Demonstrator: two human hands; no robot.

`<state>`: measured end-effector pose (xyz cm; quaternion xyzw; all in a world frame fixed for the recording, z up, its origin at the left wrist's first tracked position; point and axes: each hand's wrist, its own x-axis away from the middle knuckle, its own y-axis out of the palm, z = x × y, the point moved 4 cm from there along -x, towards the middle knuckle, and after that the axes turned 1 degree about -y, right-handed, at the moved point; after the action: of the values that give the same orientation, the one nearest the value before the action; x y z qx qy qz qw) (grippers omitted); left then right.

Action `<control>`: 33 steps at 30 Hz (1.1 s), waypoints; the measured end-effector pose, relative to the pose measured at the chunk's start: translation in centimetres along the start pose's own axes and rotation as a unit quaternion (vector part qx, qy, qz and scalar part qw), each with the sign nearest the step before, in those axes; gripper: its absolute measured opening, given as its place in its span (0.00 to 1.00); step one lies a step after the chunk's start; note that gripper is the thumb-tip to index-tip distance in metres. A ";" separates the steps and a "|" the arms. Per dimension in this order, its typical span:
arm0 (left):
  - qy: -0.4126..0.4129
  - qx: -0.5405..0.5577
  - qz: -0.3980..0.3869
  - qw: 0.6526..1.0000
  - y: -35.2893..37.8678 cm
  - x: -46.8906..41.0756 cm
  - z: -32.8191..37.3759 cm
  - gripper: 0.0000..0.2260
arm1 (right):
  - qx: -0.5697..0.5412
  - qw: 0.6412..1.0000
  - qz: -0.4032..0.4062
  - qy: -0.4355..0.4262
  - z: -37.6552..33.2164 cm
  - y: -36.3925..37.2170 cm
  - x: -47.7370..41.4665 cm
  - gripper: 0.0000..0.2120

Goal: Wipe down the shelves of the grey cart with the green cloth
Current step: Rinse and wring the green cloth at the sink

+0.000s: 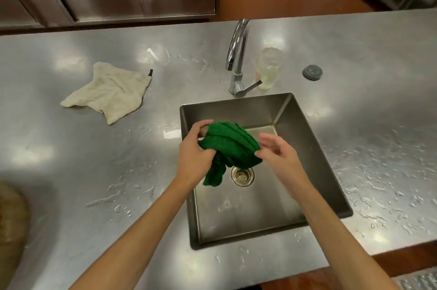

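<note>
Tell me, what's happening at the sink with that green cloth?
A person holds a bunched-up green cloth over the sink. The left hand grips one end; the right hand is at the other, too blurred to tell if it grips. No water runs from the tap. The counter is wet, and a white cloth lies on it to the left. No cart is in view.

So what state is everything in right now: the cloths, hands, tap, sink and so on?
sink: no standing water
tap: no water running
counter: wet with droplets
green cloth: bunched up, held over the sink
left hand: gripping the green cloth
right hand: at the cloth's other end, blurred, grip unclear
white cloth: crumpled, lying on the counter
jar: upright, beside the tap
</note>
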<state>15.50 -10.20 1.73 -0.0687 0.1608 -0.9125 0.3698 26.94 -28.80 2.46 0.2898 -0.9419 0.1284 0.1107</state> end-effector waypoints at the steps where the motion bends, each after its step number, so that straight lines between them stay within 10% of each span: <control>1: 0.000 0.006 -0.005 1.000 0.5 -0.1 0.6 0.24 | 0.021 0.999 -0.022 -0.009 0.0 0.1 -0.1 0.26; 5: -0.001 0.033 -0.025 0.999 2.4 -0.2 3.1 0.26 | -0.006 0.991 -0.117 -0.071 -1.3 1.9 -0.5 0.47; 11: -0.027 0.078 -0.201 0.976 4.4 0.0 5.1 0.43 | -0.112 0.987 -0.055 -0.099 -1.9 1.6 -2.4 0.53; 23: -0.027 0.048 -0.278 0.959 5.9 0.8 3.6 0.59 | -0.173 0.983 0.051 -0.043 -1.8 -0.6 -3.1 0.26; 33: 0.006 0.085 -0.230 0.969 7.2 0.2 6.6 0.26 | -0.164 0.981 -0.104 -0.004 -2.7 -0.6 -1.1 0.37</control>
<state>21.69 -16.79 5.42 -0.0670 0.0650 -0.9838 0.1533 28.53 -27.84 4.84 0.3643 -0.9155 -0.0415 0.1657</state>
